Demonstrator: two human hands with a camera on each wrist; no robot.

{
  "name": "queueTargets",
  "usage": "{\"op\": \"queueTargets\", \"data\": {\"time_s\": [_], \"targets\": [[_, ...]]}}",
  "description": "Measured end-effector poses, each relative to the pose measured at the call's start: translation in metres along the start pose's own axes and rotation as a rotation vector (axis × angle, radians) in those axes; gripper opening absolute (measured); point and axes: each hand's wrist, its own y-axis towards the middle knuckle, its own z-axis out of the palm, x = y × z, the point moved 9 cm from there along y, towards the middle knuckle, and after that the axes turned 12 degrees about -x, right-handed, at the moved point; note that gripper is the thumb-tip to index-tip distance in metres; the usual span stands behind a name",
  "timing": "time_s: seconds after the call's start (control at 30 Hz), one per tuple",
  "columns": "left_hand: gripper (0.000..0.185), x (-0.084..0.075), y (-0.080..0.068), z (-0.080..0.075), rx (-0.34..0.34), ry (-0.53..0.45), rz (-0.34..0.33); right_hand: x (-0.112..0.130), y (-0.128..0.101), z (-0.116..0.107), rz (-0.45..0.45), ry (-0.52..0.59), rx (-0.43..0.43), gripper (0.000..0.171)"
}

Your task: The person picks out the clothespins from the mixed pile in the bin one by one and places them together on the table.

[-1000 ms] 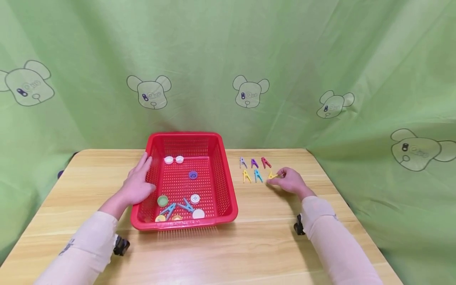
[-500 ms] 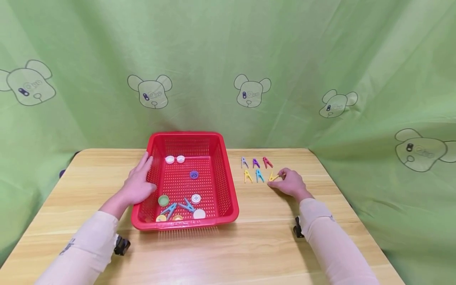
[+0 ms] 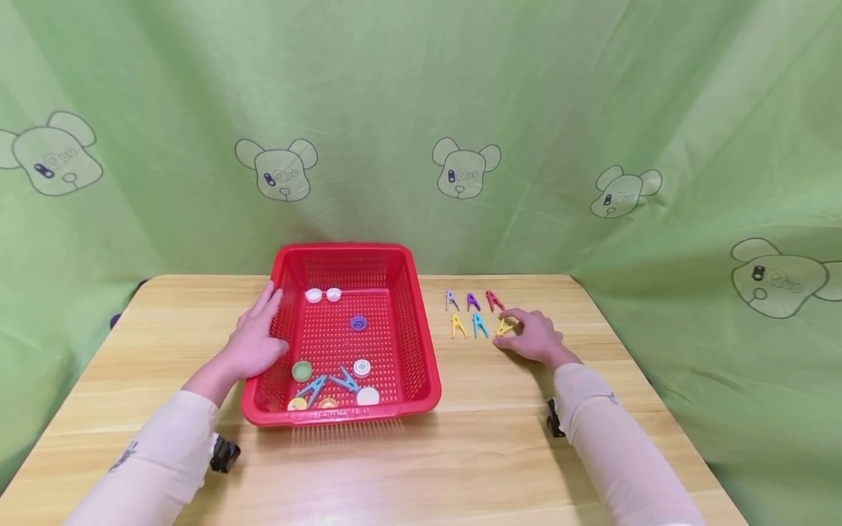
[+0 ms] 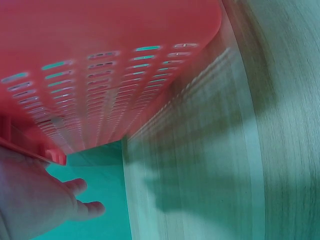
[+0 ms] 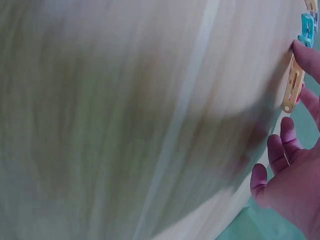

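My left hand [image 3: 258,342] rests on the left rim of a red plastic basket [image 3: 430,383], fingers extended along it. In the left wrist view the hand [image 4: 37,197] is beside the basket's slotted wall [image 4: 105,30]. At the right of the table my right hand [image 3: 538,337] has its thumb and forefinger curled round a yellow clothespin [image 3: 505,327] that lies on the wood. The right wrist view has the thumb at one end of that clothespin [image 5: 294,85]; the other fingers are loosely bent. Left of it lie a blue clothespin [image 3: 479,325] and another yellow clothespin [image 3: 458,326].
Behind them is a row with a pale blue clothespin [image 3: 451,299], a purple clothespin [image 3: 473,301] and a red clothespin [image 3: 494,299]. The basket holds several bottle caps, among them a green cap [image 3: 302,371], and two blue clothespins [image 3: 312,391]. A green curtain [image 3: 368,88] surrounds the table.
The right hand's forefinger and thumb have spread wider around the yellow clothespin, which has turned slightly. My left hand stays on the basket rim.
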Motion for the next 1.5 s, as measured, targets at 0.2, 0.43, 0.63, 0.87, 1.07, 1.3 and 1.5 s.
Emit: {"op": "queueTargets", "data": {"time_s": [0.2,0.43,0.63,0.87,1.07,1.3,1.5], "targets": [[0.097,0.002,-0.002,0.0,-0.001,0.007,-0.001,-0.006,-0.004,-0.005,0.012,0.005,0.004,0.069],[0.098,0.003,-0.002,-0.003,-0.005,0.008,-0.002,-0.007,-0.009,-0.012,-0.026,0.117,-0.032,0.052],[0.097,0.005,-0.002,-0.003,0.0,0.012,-0.006,-0.009,-0.011,-0.007,-0.017,0.201,-0.047,0.04],[0.098,0.006,-0.003,-0.003,0.0,0.012,-0.013,-0.01,-0.013,-0.003,0.024,0.198,-0.071,0.034],[0.098,0.003,-0.002,-0.003,-0.002,0.001,-0.013,-0.011,-0.015,-0.004,0.066,0.185,-0.078,0.038],[0.097,0.0,-0.001,-0.002,0.0,-0.001,-0.001,-0.015,-0.015,-0.006,0.097,0.163,-0.092,0.04],[0.098,-0.001,0.0,0.001,0.006,-0.002,-0.001,-0.02,-0.015,-0.006,0.155,0.153,-0.08,0.042]]}}
